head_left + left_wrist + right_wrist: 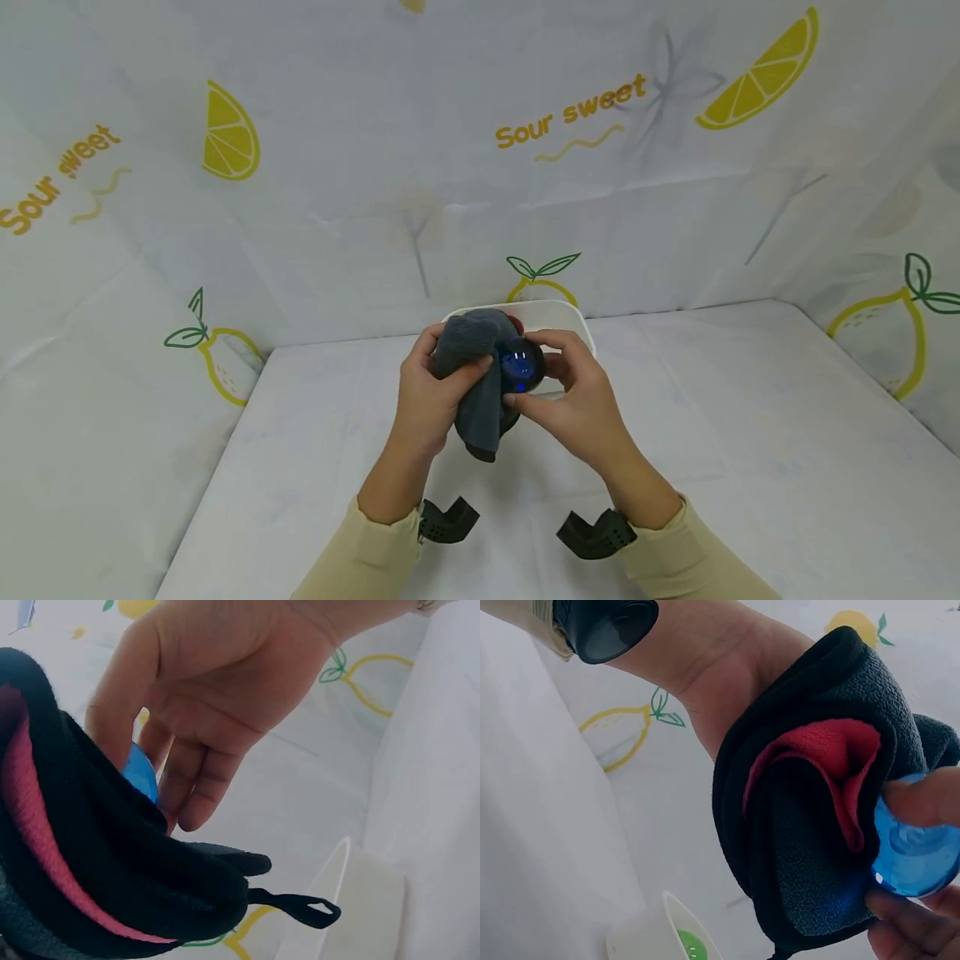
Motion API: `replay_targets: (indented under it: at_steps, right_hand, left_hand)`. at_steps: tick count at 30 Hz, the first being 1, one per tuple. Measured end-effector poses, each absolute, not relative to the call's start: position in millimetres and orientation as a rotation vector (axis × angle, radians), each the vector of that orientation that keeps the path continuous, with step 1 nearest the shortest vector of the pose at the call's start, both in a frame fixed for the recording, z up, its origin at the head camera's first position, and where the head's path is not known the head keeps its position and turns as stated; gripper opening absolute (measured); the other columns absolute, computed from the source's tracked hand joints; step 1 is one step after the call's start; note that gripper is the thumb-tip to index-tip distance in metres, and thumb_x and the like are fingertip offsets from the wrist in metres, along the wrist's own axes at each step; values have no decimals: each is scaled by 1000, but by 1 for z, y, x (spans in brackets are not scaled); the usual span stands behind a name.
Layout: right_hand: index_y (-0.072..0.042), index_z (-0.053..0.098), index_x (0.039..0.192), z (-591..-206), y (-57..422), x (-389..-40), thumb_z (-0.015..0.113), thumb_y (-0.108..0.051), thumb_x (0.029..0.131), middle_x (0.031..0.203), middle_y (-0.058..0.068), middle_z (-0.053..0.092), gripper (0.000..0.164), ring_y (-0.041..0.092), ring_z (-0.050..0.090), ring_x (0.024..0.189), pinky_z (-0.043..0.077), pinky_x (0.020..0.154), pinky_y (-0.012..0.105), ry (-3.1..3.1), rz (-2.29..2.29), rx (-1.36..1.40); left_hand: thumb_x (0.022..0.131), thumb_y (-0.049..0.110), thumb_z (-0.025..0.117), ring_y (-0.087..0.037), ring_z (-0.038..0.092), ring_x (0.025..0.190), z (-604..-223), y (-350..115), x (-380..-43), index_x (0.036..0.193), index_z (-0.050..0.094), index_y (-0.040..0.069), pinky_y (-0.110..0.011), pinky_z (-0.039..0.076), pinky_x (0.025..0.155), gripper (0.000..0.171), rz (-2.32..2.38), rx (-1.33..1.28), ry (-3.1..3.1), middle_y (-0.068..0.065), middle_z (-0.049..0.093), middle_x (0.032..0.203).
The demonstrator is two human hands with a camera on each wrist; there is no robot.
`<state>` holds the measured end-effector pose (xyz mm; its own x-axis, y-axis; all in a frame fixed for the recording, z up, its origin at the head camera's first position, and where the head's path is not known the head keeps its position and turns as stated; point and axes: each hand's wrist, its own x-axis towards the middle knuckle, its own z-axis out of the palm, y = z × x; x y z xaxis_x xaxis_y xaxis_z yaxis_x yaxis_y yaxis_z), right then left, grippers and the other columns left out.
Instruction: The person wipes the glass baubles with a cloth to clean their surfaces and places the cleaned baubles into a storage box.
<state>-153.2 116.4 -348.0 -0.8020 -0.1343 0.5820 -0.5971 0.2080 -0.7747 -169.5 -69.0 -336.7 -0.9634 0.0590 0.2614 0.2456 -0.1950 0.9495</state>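
My left hand [429,392] grips a bunched grey microfibre cloth [468,342], its thumb lying over the near side. The cloth [810,855] has black edging and a pink lining showing in its folds; a small black hanging loop [311,909] sticks out from it in the left wrist view. Pressed against the cloth is a round, glossy, see-through blue thing [522,365]. My right hand [581,400] pinches this blue thing [915,859] between thumb and fingers. Part of its surface is hidden by cloth and fingers.
Behind the hands stands a white plastic container [581,325] on a white-covered table [712,433]. Inside the container, a green item [692,945] shows in the right wrist view. A lemon-printed sheet [375,167] hangs behind and beside the table.
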Motion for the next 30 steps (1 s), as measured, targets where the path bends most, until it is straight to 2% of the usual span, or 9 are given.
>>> replay_targets:
  at_steps: [7,11,19,30]
  right_hand:
    - [-7,56,131,-346,117,-150,84,1,73,119,9,60,65,18,67,87,58,76,27,-2155,1721,643]
    - [-5,56,129,-346,118,-150,82,1,75,112,12,63,60,16,66,81,58,72,25,-2139,1746,638]
    - [-5,58,127,-345,120,-152,81,-1,77,105,12,68,55,14,63,86,54,76,21,-2141,1768,566]
    - [-9,61,123,-345,118,-152,83,-2,76,106,6,65,52,17,61,90,54,74,24,-2128,1750,588]
  left_hand:
    - [83,4,75,-25,62,107,-336,-69,-169,126,60,10,-38,55,87,46,-2246,-320,-1890,-10,65,118]
    - [83,4,76,-25,61,108,-335,-69,-168,125,60,10,-38,54,89,45,-2216,-308,-1894,-10,65,119]
    - [84,8,76,-26,61,109,-334,-68,-167,124,61,14,-41,54,89,43,-2201,-341,-1911,-9,65,119]
    - [83,7,76,-26,61,111,-331,-71,-165,132,56,19,-42,56,88,53,-2207,-386,-2017,-9,63,123]
